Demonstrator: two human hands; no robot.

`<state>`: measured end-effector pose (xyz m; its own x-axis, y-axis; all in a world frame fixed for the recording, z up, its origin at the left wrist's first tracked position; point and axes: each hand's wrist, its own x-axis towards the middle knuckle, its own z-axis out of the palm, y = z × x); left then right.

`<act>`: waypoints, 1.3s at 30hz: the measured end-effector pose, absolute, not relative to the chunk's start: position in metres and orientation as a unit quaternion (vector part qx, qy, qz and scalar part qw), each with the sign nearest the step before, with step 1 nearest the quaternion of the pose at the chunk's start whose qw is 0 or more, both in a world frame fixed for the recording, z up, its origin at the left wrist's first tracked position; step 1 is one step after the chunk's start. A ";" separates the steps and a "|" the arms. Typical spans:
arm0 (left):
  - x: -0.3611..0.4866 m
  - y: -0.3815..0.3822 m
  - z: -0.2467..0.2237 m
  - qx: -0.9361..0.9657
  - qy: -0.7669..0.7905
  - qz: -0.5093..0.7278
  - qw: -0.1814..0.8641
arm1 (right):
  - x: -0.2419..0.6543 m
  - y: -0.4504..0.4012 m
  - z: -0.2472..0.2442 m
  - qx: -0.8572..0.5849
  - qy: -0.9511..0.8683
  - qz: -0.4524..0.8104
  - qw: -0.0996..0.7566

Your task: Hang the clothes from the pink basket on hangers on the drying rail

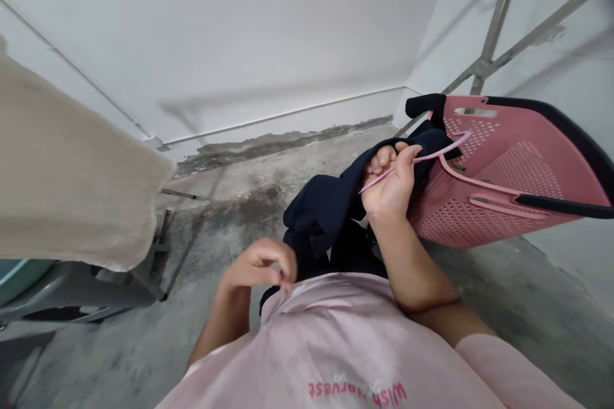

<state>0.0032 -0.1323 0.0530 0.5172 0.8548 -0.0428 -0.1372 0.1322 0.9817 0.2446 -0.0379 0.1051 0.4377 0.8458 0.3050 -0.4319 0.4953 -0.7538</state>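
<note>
Two hands are working just left of the pink basket: the right hand is gripping a thin pink hanger together with a dark navy garment, while the left hand is pinching its lower hem. The cloth looks soft, limp and light, so holding it at the edges seems best.

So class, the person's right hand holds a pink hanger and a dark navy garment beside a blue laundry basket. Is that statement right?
Not quite: the laundry basket is pink with a black rim, not blue, as the head view shows. The rest stands: the right hand holds a pink hanger and a dark navy garment beside the basket.
</note>
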 end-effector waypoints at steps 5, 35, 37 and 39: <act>0.000 -0.094 0.051 0.507 0.392 0.576 0.508 | 0.233 -0.047 0.104 -0.264 -0.344 0.481 0.762; -0.003 -0.113 0.061 0.732 0.532 0.424 0.014 | 0.236 -0.051 0.079 -0.228 -0.333 0.565 0.719; 0.002 -0.118 0.068 0.744 0.533 0.403 -0.010 | 0.236 -0.055 0.081 -0.227 -0.341 0.575 0.708; 0.006 -0.123 0.080 0.765 0.546 0.341 0.022 | 0.235 -0.058 0.083 -0.228 -0.344 0.586 0.697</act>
